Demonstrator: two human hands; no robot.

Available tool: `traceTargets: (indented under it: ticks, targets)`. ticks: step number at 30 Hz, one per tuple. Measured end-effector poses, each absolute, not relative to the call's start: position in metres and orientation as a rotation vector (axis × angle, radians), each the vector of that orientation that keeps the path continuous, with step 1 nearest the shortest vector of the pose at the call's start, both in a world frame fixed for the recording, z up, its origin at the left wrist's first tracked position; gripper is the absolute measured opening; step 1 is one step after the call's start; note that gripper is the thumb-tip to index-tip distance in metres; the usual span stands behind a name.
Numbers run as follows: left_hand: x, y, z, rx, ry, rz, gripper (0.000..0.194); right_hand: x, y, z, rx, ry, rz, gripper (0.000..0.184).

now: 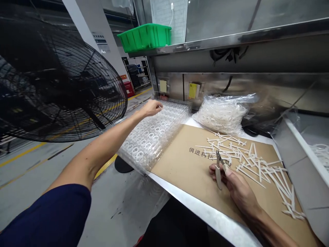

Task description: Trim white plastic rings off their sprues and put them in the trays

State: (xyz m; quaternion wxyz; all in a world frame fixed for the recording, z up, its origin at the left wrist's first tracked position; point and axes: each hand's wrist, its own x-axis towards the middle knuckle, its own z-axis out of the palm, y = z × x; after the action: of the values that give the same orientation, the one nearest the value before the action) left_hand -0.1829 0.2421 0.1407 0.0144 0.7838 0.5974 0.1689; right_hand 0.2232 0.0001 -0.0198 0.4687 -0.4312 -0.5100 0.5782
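Observation:
My left hand (153, 107) reaches over the far part of a clear plastic tray (140, 168). Its fingers are pinched together, and whatever they hold is too small to make out. Rows of white rings (146, 134) fill the tray's pockets. In my right hand (238, 185) is a pair of nippers (218, 171) with pale handles, jaws pointing up and away from me. Beyond that hand, many white plastic sprue sticks (253, 161) lie scattered across a brown cardboard sheet (180, 164).
A clear bag of white parts (222, 113) stands at the back. At right is a grey bin (300, 147) holding white pieces. A large fan (77, 85) stands close on the left. The green basket (145, 37) sits on the shelf above.

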Motion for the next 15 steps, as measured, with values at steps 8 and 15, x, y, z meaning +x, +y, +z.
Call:
traceTargets:
  ticks: [8, 15]
  targets:
    - [-0.098, 0.223, 0.182, 2.671, 1.527, 0.691, 0.032, 0.207, -0.004, -0.010, -0.988, -1.332, 1.364, 0.053]
    - [0.088, 0.185, 0.167, 2.950, 0.537, 0.884, 0.031, 0.213, -0.001, 0.008, -1.146, -1.596, 0.942, 0.031]
